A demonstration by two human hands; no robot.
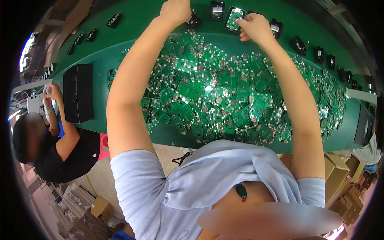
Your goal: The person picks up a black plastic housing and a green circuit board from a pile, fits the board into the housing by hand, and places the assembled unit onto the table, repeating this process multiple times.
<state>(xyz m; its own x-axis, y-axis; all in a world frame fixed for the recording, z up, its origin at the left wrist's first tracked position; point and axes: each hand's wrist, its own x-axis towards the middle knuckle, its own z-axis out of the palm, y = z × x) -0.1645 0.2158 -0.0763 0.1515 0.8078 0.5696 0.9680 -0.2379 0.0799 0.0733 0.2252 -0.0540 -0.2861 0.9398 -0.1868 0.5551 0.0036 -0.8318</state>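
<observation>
My right hand (256, 28) is at the back of the green worktop, with its fingertips closed on a small green circuit board (236, 14) that lies inside a black plastic housing (227, 25). The other fingers are curled beneath. My left hand (176, 11) reaches to the upper edge of the view, close beside another black housing (194, 21); its fingers are mostly hidden or cut off, so its grip does not show. Below both hands spreads a wide heap of loose green circuit boards (216, 88).
More black housings (298, 45) stand in a row along the green belt (132, 30), to both sides. A black bin (78, 94) sits at the left, another dark bin (363, 124) at the right. A co-worker (66, 152) in black is seated at the left. Cardboard boxes (336, 172) stand behind.
</observation>
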